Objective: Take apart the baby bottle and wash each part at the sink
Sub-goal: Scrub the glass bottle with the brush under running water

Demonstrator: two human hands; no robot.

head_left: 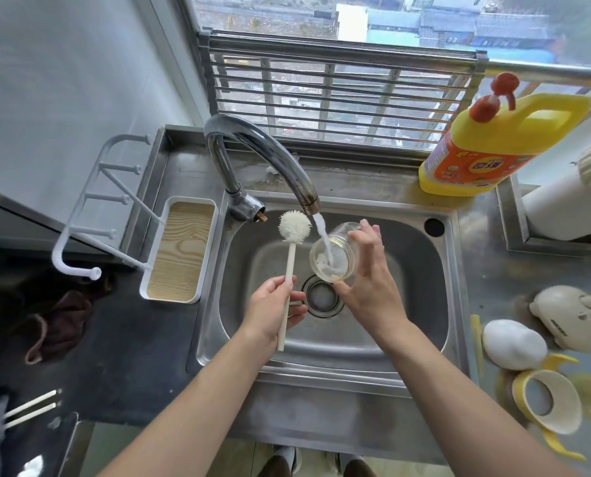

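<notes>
The bottle (342, 266) is held under the tap (270, 149), clasped round its wall by the right grip (366, 284); the brush (295, 228) is pinched in the left grip (273, 308). Light and wet, the bottle is judged slippery, so a hold round the wall suits.

Single head-worn wide-angle view, steeply down, close above the sink (328, 371).

Bare forearms (197, 404), bare left hand (273, 311), right hand (366, 280), pale-and-dark footwear (287, 461)
</notes>
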